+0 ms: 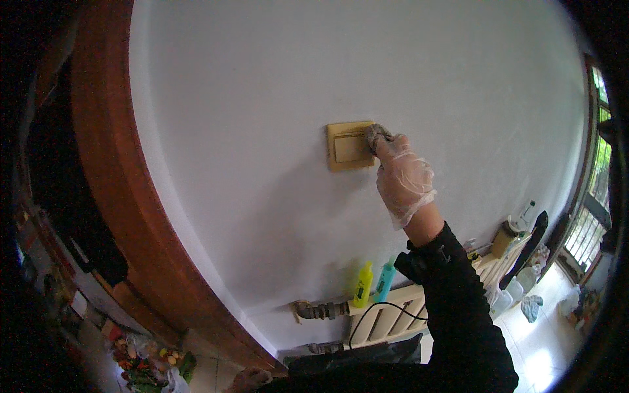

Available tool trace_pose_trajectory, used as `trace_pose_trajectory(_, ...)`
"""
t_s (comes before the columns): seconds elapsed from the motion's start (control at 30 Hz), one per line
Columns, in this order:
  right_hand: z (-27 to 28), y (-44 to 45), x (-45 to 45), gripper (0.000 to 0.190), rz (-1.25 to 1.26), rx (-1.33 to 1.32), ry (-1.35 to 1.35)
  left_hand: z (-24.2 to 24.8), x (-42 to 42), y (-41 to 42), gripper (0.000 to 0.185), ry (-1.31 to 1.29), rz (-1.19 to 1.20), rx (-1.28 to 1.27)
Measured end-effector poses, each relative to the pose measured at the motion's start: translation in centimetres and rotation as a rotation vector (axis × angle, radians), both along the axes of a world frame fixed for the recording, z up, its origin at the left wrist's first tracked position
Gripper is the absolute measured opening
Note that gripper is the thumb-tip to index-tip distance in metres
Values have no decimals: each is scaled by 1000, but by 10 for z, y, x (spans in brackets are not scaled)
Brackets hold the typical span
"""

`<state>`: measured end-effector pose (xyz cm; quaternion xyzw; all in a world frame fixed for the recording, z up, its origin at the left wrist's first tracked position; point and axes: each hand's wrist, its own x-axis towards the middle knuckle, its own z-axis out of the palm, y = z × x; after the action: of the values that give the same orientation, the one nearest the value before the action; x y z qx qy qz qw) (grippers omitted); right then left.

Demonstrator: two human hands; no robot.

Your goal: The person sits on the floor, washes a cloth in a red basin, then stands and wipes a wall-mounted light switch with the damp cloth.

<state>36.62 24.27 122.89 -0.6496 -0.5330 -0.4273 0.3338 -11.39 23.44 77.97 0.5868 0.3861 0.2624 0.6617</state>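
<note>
My right hand (405, 179), in a clear plastic glove, reaches up to the wall. Its fingers are closed on a crumpled grey cloth (377, 136), pressed against the upper right edge of a yellowed light switch (351, 149). The switch has a square frame and a wide rocker with a dark line of dirt along its top. My left hand (251, 379) shows only in part at the bottom edge, low beside the wooden door frame; whether it holds anything is hidden.
Below is a cream radiator (388, 317) with a yellow bottle (363, 285), a turquoise bottle (385, 281) and a black cable. A brown wooden door frame (105, 123) curves along the left. Bags of produce (147, 361) lie at lower left, more containers at right near a window.
</note>
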Motion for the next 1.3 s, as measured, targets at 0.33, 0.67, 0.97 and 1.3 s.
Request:
trace_pose_trajectory(0.33,5,16,-31,43,49,-154,-88,2,-2,3,16,-32,16,-19)
trace_pose_trajectory(0.67,21,-2,-3,41,101,26,67,-2,-3,7,14,-67,22,-32)
trace_pose_trajectory(0.97,60,0,-25,44,28,-250,22,-5,1,4,14,-281,7,-113)
trace_pose_trajectory(1.3,27,-1,18,41,196,-66,170,3,1,5,16,-31,17,-43)
